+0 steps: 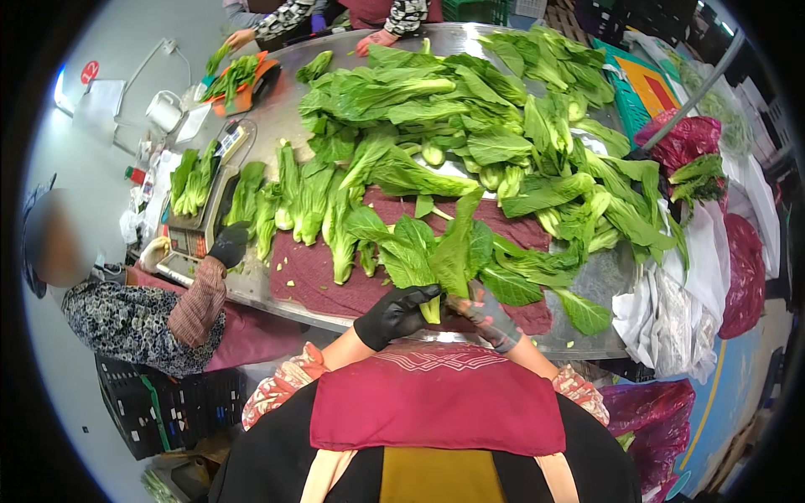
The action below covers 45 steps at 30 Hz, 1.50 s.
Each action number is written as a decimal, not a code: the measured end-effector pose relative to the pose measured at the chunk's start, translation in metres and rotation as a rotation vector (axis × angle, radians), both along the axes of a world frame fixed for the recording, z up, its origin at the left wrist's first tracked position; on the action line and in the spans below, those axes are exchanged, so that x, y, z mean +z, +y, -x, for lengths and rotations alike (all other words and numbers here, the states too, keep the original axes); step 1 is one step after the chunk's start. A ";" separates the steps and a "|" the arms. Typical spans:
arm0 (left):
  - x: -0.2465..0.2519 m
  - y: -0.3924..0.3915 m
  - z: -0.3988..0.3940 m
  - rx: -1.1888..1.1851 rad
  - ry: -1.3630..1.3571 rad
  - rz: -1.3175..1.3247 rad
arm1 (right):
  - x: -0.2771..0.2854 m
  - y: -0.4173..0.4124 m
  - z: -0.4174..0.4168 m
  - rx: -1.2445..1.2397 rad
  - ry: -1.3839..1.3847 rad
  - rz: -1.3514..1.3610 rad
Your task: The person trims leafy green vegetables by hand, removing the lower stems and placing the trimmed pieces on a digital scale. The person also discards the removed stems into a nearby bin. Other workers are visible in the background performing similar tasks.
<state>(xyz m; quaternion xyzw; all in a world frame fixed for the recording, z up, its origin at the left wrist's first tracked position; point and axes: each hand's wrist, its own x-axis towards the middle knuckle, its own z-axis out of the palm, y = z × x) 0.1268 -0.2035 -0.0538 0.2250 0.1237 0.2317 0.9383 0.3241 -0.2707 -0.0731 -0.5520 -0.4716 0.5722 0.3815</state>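
Note:
My left hand (396, 315), in a black glove, grips a leafy green (412, 261) by its pale stalk, whose end shows below the fingers. Close beside it, my right hand (494, 319), in a grey glove with pinkish patches, has its fingers around the base of an upright green leaf (458, 248). Whether the right hand also holds a tool is hidden. Both hands are above the near edge of a dark red cloth (314, 286). Loose leaves (528, 264) lie on the cloth just right of my hands.
A large heap of leafy mustard greens (427, 94) covers the metal table (283, 113). Trimmed heads (311, 201) stand in a row at left, near a weighing scale (188, 242) and a co-worker's gloved hand (229, 245). Another person's hand (375, 41) rests opposite. White plastic bags (666, 314) hang at right.

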 end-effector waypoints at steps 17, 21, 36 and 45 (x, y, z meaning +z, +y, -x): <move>0.008 -0.011 0.024 0.098 0.535 -0.938 | -0.119 -0.019 0.043 0.079 0.085 0.075; 0.035 -0.001 0.028 0.188 0.389 -0.380 | -0.006 0.000 0.081 -0.194 0.810 0.313; -0.023 0.046 0.211 0.777 0.027 0.274 | 0.039 0.127 0.206 0.266 -0.912 -0.029; -0.033 0.065 0.227 0.408 -0.112 0.380 | -0.030 0.131 0.192 -0.215 -0.050 0.036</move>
